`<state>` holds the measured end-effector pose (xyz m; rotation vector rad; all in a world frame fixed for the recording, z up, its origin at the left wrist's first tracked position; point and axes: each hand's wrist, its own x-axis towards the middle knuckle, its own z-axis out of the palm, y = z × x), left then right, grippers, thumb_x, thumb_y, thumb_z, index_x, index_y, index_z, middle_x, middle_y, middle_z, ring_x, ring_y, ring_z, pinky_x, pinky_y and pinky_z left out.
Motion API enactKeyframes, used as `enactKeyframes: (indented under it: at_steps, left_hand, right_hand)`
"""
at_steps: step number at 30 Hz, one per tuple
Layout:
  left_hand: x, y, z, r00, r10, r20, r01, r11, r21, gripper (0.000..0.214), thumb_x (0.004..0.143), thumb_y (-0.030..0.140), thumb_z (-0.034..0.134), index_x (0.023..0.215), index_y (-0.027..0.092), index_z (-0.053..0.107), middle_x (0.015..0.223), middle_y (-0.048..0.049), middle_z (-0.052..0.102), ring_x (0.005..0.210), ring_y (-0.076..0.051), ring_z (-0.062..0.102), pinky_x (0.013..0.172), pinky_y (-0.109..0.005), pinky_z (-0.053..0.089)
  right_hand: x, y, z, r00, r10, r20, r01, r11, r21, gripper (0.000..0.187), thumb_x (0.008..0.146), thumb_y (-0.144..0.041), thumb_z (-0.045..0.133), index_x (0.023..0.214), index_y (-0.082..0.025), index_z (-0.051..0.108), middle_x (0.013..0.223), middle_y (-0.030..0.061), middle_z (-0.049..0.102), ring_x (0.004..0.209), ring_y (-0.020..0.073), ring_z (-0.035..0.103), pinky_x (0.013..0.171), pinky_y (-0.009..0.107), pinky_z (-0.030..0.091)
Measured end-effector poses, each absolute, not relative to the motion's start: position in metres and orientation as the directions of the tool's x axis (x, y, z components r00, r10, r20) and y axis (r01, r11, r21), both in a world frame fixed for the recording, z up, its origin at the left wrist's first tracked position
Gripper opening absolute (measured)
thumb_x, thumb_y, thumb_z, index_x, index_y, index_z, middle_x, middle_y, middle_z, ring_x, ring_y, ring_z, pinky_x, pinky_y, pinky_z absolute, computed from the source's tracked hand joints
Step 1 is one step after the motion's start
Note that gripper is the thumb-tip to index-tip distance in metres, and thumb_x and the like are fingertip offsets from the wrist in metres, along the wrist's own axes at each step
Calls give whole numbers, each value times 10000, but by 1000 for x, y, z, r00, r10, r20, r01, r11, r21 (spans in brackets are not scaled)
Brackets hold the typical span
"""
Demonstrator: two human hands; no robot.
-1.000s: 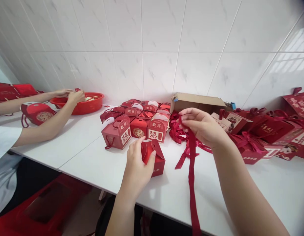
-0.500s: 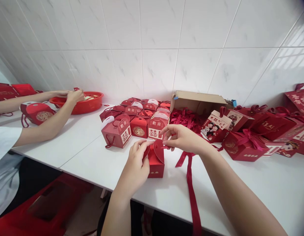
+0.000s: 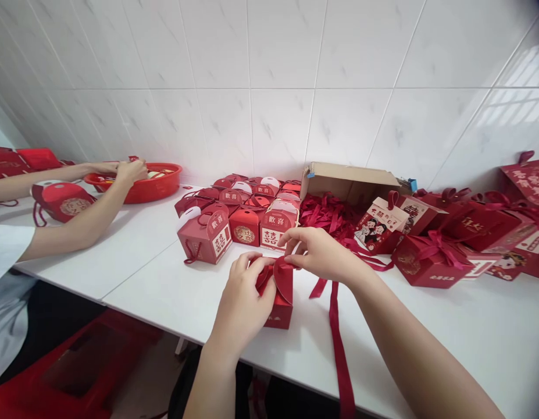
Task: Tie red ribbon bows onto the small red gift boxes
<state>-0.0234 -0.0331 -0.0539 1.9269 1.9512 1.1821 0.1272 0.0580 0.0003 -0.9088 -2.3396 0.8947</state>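
Observation:
A small red gift box (image 3: 281, 302) stands on the white table (image 3: 448, 343) in front of me, its rounded top flaps raised. My left hand (image 3: 243, 297) wraps round the box's left side and holds its flaps together. My right hand (image 3: 319, 253) pinches one end of a long red ribbon (image 3: 336, 343) at the top of the box's right flap. The ribbon trails down over the table's front edge.
Several finished red boxes (image 3: 247, 218) stand in a cluster behind. An open cardboard box (image 3: 352, 180) spills red ribbons (image 3: 328, 212). More red boxes (image 3: 430, 259) lie at the right. At the left, another person's hands (image 3: 129, 170) reach at a red basin (image 3: 142, 183).
My right hand has come from the ribbon pile to the box's top with the ribbon. My left hand has closed round the flaps and drawn the box slightly nearer.

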Motion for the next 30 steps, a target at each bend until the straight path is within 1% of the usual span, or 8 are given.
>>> enactKeyframes:
  at_steps: [6, 9, 12, 15, 20, 23, 27, 30]
  left_hand:
    - [-20, -29, -55, -249, 845, 473, 767, -126, 629, 123, 837, 230, 501, 848, 228, 624, 1047, -44, 569, 1015, -210, 552, 855, -349, 458]
    - [-19, -30, -53, -252, 835, 489, 759, -143, 635, 123, 858, 225, 475, 857, 223, 598, 1005, -39, 581, 949, -197, 577, 819, -333, 461]
    - [-19, -31, -51, -253, 827, 502, 756, -155, 636, 126, 885, 237, 440, 895, 226, 566, 976, -33, 594, 890, -188, 591, 797, -326, 461]
    - [-18, -31, -51, -280, 810, 516, 742, -158, 651, 132, 902, 260, 419, 913, 230, 547, 972, -36, 603, 892, -192, 587, 773, -318, 463]
    - [-13, -31, -49, -366, 762, 535, 608, -240, 757, 134, 915, 309, 419, 916, 225, 523, 990, -39, 610, 932, -174, 596, 811, -285, 485]
    - [-12, -33, -47, -408, 736, 540, 533, -288, 795, 128, 908, 326, 442, 925, 228, 522, 1008, -34, 606, 968, -166, 597, 854, -285, 486]
    - [-23, -38, -44, -341, 777, 529, 607, -248, 755, 129, 865, 327, 510, 951, 240, 551, 1044, -31, 608, 1027, -188, 581, 907, -334, 466]
    - [-33, -44, -42, -273, 850, 451, 666, -172, 726, 177, 826, 326, 550, 988, 256, 569, 1084, -26, 606, 1028, -201, 582, 884, -352, 477]
  right_hand:
    - [126, 56, -1, -700, 684, 205, 417, 624, -661, 203, 753, -103, 596, 923, -210, 624, 844, -1, 678, 747, 130, 625, 657, 242, 471]
    - [127, 54, 1, -698, 685, 209, 427, 633, -646, 230, 762, -139, 606, 980, -206, 634, 949, 21, 672, 763, 132, 619, 659, 243, 474]
    - [127, 54, 2, -732, 667, 138, 414, 597, -687, 285, 822, -221, 564, 1102, -207, 617, 1094, 56, 640, 738, 128, 615, 595, 235, 473]
    - [125, 54, 2, -757, 646, 93, 402, 575, -713, 310, 874, -259, 500, 1159, -195, 604, 1117, 72, 639, 697, 120, 613, 588, 245, 470]
    - [123, 56, 3, -802, 577, 154, 333, 645, -688, 162, 840, -259, 566, 927, -188, 682, 929, 27, 688, 805, 144, 611, 713, 258, 453]
    - [123, 55, 6, -805, 560, 197, 284, 654, -701, 118, 816, -262, 597, 781, -178, 673, 798, 4, 671, 732, 126, 583, 671, 246, 430]
    - [127, 52, 13, -742, 615, 267, 228, 606, -762, 173, 840, -280, 563, 739, -164, 640, 717, -4, 617, 668, 107, 537, 622, 235, 404]
    - [132, 49, 20, -684, 654, 324, 75, 504, -860, 205, 853, -327, 556, 739, -160, 590, 696, -9, 570, 636, 98, 516, 593, 227, 400]
